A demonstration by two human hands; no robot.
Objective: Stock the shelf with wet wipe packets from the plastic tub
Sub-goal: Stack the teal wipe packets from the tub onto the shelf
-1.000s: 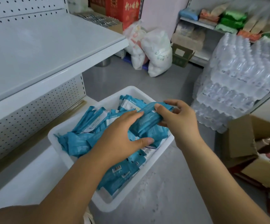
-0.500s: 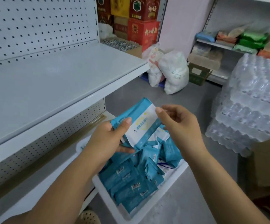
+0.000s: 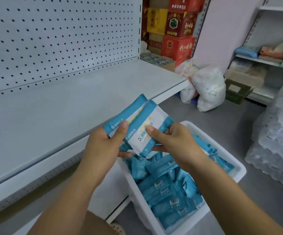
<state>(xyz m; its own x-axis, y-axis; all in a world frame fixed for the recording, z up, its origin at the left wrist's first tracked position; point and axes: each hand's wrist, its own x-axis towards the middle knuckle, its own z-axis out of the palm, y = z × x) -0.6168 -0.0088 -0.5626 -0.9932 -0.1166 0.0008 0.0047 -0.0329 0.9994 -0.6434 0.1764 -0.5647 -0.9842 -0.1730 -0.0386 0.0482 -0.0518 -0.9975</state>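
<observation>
Two blue-and-white wet wipe packets (image 3: 138, 121) are held side by side, upright, just in front of the white shelf (image 3: 69, 102). My left hand (image 3: 104, 143) grips the left one with its thumb on the front. My right hand (image 3: 173, 141) pinches the right one. Below them a white plastic tub (image 3: 235, 168) holds several more blue packets (image 3: 169, 189). The shelf surface is bare.
A white pegboard back panel (image 3: 52, 36) rises behind the shelf. Stacked red and yellow cartons (image 3: 173, 26) stand beyond it. White sacks (image 3: 207, 89) lie on the grey floor. Shrink-wrapped water bottles (image 3: 278, 139) are piled at the right, near another stocked shelf (image 3: 264, 60).
Both hands have lifted packets out of the tub and raised them to shelf height. The view has tilted up toward the shelf and pegboard.
</observation>
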